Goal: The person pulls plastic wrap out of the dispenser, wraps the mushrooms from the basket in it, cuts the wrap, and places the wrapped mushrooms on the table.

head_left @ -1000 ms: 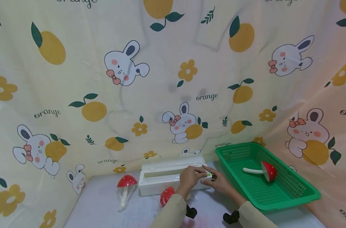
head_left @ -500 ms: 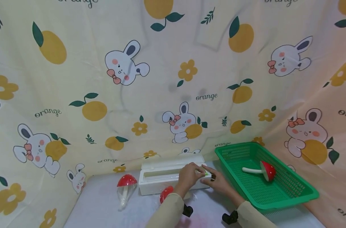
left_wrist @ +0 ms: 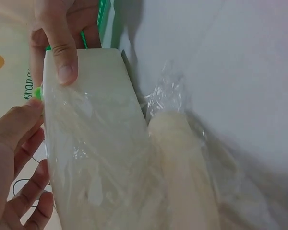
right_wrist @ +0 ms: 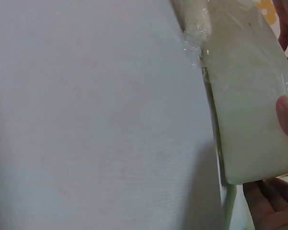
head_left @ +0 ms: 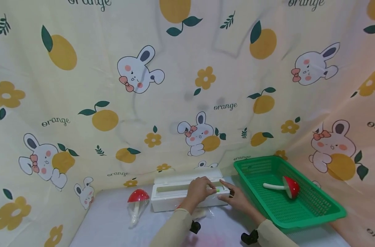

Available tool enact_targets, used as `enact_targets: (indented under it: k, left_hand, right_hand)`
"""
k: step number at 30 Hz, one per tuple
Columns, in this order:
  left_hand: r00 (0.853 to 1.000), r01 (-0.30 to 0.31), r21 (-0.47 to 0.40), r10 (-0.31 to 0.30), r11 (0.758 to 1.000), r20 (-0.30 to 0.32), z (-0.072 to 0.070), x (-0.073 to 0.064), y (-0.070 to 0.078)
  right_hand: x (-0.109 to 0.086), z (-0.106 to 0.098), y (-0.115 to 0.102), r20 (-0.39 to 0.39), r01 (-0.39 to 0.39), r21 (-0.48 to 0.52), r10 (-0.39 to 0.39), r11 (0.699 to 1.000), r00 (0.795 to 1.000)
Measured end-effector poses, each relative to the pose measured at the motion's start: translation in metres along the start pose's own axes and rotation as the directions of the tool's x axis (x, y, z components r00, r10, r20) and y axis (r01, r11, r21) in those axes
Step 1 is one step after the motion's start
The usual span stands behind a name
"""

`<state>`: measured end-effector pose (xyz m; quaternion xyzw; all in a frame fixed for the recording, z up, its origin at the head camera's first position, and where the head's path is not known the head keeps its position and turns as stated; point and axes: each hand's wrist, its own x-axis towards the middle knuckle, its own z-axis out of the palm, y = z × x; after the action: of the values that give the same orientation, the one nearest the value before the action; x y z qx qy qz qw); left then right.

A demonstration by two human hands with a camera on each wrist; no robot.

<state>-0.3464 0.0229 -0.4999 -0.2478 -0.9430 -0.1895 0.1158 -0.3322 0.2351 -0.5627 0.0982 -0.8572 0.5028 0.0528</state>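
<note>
A white cling film dispenser (head_left: 166,204) lies on the table with its lid raised at the back. My left hand (head_left: 198,192) reaches over its top and pinches the small green slide cutter (left_wrist: 37,93) near the right end. My right hand (head_left: 237,198) grips that right end, thumb on the front face and fingers round the end. Clear film (left_wrist: 86,120) drapes down the dispenser's front. There it covers a toy mushroom's pale stem (left_wrist: 182,167), lying just before the dispenser; in the head view my left forearm hides most of that mushroom.
To the left lies a red-capped toy mushroom (head_left: 138,202) wrapped in film. A green basket (head_left: 314,223) at the right holds another toy mushroom (head_left: 289,187). A printed cloth (head_left: 175,85) hangs behind the table.
My left hand has moved left along the dispenser with the slide cutter, its forearm now covering the mushroom's red cap. My right hand stays at the right end.
</note>
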Motion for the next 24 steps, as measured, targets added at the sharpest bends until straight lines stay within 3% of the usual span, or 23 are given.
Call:
enact_targets:
  k: [8, 15, 24]
  left_hand:
    - [1.0, -0.021, -0.005, 0.021, 1.0, 0.023, -0.006, 0.0, -0.006]
    - [0.999, -0.021, -0.022, 0.022, 1.0, 0.039, -0.016, -0.008, -0.015]
    - [0.995, 0.04, -0.034, -0.037, 0.999, 0.091, -0.033, -0.018, -0.032]
  right_hand:
    - [-0.002, 0.0, 0.001, -0.005, 0.029, -0.013, -0.029, 0.999, 1.0]
    - [-0.001, 0.004, -0.001, -0.01, 0.045, 0.011, -0.045, 0.999, 0.999]
    - [-0.003, 0.002, -0.003, -0.004, 0.026, 0.023, -0.026, 0.999, 1.0]
